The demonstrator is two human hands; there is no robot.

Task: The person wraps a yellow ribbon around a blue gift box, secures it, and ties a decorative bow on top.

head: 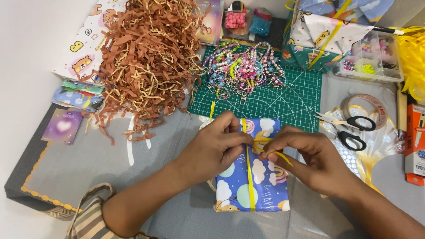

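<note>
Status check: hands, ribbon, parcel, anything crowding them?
Left hand and right hand both pinch yellow ribbon atop blue wrapped parcel. Parcel flat on the grey table. Scissors lie right, apart.

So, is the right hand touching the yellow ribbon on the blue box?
Touching. The head view shows the right hand pinching the yellow ribbon at the knot on the blue box.

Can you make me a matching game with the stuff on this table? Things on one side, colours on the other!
Things:
1. ribbon on the wrapped box
2. cutting mat
3. shredded paper
4. scissors handles

Colours:
A. brown
B. black
C. yellow
D. green

Pairs: 1-C, 2-D, 3-A, 4-B
</note>
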